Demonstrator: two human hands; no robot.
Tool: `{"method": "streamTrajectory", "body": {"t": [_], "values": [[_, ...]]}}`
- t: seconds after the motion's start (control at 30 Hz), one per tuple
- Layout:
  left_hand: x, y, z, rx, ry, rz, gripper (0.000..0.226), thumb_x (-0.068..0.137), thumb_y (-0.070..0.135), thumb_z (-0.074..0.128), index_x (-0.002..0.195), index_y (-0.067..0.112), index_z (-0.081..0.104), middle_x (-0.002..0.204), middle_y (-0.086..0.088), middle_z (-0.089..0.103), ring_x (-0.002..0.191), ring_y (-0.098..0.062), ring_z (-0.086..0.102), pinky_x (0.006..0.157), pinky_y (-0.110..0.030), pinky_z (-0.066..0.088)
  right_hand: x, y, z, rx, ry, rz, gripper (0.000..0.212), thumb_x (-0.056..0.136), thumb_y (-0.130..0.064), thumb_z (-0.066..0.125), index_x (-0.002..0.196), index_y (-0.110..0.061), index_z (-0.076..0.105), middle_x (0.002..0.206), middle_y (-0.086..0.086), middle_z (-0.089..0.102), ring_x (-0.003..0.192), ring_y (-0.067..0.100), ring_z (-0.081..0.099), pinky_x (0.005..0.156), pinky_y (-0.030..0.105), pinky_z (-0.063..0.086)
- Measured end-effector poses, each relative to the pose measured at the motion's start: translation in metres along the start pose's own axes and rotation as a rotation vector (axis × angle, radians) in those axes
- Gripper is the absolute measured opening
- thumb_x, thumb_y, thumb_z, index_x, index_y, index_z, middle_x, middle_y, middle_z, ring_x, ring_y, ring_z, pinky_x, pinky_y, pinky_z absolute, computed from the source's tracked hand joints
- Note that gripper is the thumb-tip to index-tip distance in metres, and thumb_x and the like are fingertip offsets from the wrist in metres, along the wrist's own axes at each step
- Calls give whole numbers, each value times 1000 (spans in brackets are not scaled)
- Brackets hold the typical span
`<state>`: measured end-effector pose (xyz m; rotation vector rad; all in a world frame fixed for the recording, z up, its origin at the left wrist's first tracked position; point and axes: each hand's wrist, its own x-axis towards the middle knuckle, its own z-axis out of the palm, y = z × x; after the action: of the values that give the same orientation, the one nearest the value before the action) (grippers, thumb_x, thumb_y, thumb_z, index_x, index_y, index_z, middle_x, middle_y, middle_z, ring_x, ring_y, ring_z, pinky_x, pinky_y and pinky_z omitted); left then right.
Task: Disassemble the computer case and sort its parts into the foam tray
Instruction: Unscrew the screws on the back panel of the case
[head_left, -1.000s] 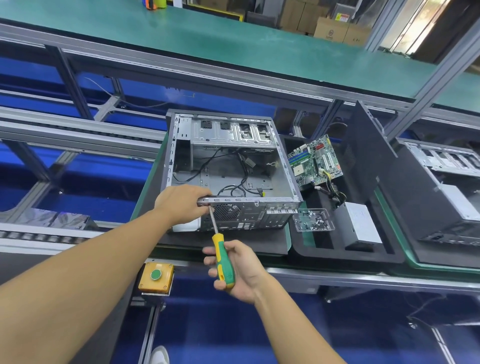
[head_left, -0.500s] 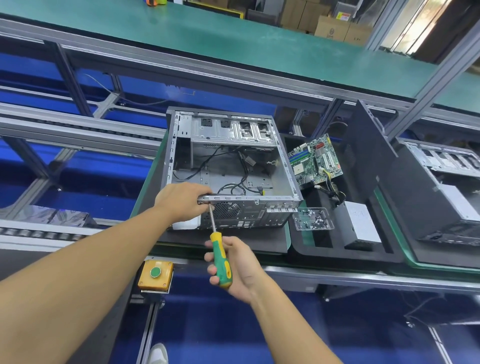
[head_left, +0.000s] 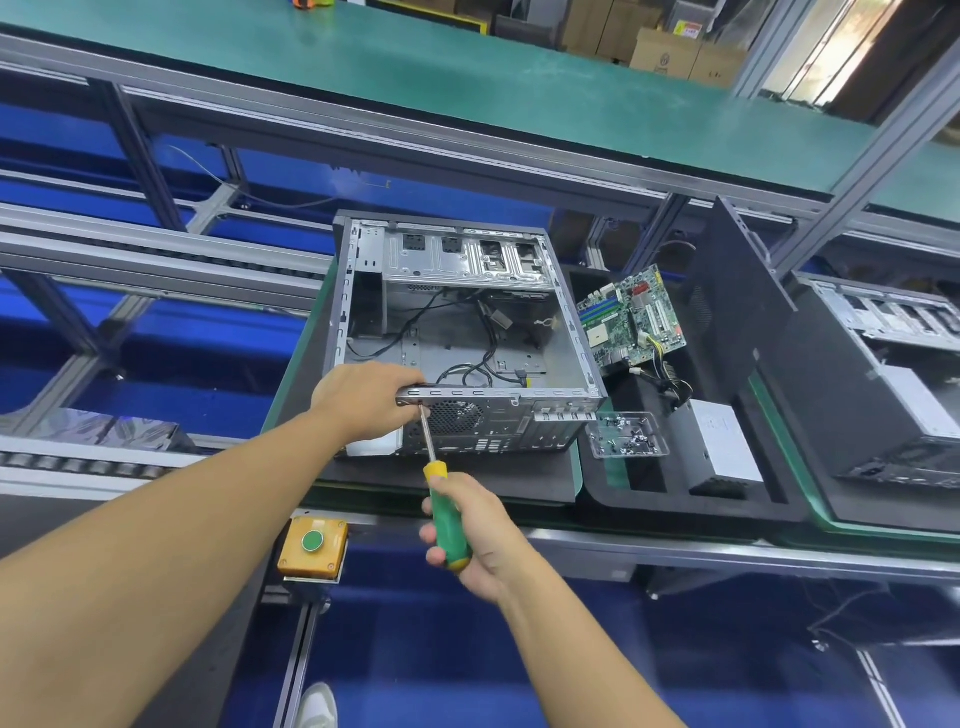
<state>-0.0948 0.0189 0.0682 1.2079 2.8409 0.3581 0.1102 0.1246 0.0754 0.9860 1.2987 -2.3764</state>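
The open grey computer case (head_left: 457, 332) lies on its side on a dark mat, with loose black cables inside. My left hand (head_left: 366, 400) grips the near left corner of its rear panel. My right hand (head_left: 470, 535) holds a green and yellow screwdriver (head_left: 441, 504), whose tip meets the rear panel's top edge beside my left fingers. To the right, the black foam tray (head_left: 696, 509) holds a green motherboard (head_left: 631, 317), a grey power supply (head_left: 719, 447) and a clear box of screws (head_left: 628, 434).
A dark side panel (head_left: 737, 317) stands upright in the tray's right side. Another opened case (head_left: 893, 374) lies at the far right. An orange box with a green button (head_left: 311, 543) sits at the conveyor's near edge. A green shelf (head_left: 467, 67) runs overhead.
My right hand and the screwdriver have risen slightly towards the case, while the tip stays on the rear panel. My left hand keeps its grip on the corner.
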Motion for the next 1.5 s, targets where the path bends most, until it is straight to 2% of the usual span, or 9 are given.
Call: {"method": "streamTrajectory", "body": {"t": [0.13, 0.33, 0.5, 0.7, 0.9, 1.07, 1.23, 1.33, 1.5], "values": [[-1, 1, 0, -6, 22, 7, 30, 87, 65, 51, 111, 49, 56, 97, 18, 67, 89, -15, 64, 64, -29, 45, -1, -4, -1, 90, -124, 84, 37, 96, -21, 41, 107, 3, 67, 81, 10, 57, 58, 19, 51, 48, 29, 42], [-1, 2, -2, -8, 29, 13, 28, 86, 64, 51, 109, 48, 58, 90, 18, 65, 83, -14, 64, 55, -25, 33, 2, 13, 4, -158, 25, -138, 7, 95, -17, 62, 94, -12, 57, 86, 6, 51, 60, 13, 53, 49, 26, 45], [-1, 2, -1, 0, 27, 20, 28, 87, 62, 52, 111, 48, 57, 96, 18, 68, 85, -13, 64, 55, -25, 34, -2, 12, 6, -199, 0, -55, 10, 97, -32, 60, 95, -24, 54, 91, 4, 59, 52, 16, 54, 44, 23, 41], [0, 1, 0, -3, 28, 8, 28, 86, 64, 51, 110, 50, 56, 96, 19, 68, 88, -14, 65, 59, -27, 37, -9, -5, -1, 93, -208, 142, 32, 94, -22, 38, 110, -3, 57, 83, 11, 60, 60, 22, 51, 49, 27, 40], [-1, 2, -2, -1, 32, 16, 28, 87, 64, 52, 109, 48, 57, 95, 19, 67, 87, -14, 64, 58, -26, 35, -10, 9, 0, -133, -76, -84, 2, 99, -9, 54, 99, -11, 54, 96, 11, 52, 68, 19, 50, 55, 32, 49], [-1, 4, -2, 14, 32, 17, 29, 88, 63, 52, 112, 46, 58, 98, 18, 67, 89, -13, 64, 59, -26, 37, -14, 12, 2, -169, -68, -77, 10, 99, -18, 60, 104, -17, 51, 99, 5, 48, 76, 17, 59, 55, 34, 56], [-2, 5, -3, 22, 10, -7, 31, 88, 64, 52, 112, 45, 58, 98, 17, 67, 90, -15, 65, 64, -28, 44, -13, 7, 3, -19, -184, 72, 11, 102, -27, 52, 108, -20, 47, 93, 9, 60, 59, 19, 53, 43, 21, 33], [-2, 5, -4, 22, 10, -11, 30, 88, 62, 53, 112, 46, 58, 98, 17, 68, 91, -16, 65, 65, -28, 44, -14, 1, -1, 8, -240, 145, 29, 102, -30, 36, 116, -10, 51, 87, 10, 65, 61, 19, 51, 47, 23, 33], [-2, 5, -4, 1, 5, -19, 30, 87, 65, 53, 109, 46, 59, 93, 17, 66, 89, -17, 65, 65, -29, 44, -13, 8, -7, -144, -135, -29, 14, 103, -24, 51, 105, -11, 57, 82, 7, 66, 61, 16, 56, 48, 25, 42]]}}
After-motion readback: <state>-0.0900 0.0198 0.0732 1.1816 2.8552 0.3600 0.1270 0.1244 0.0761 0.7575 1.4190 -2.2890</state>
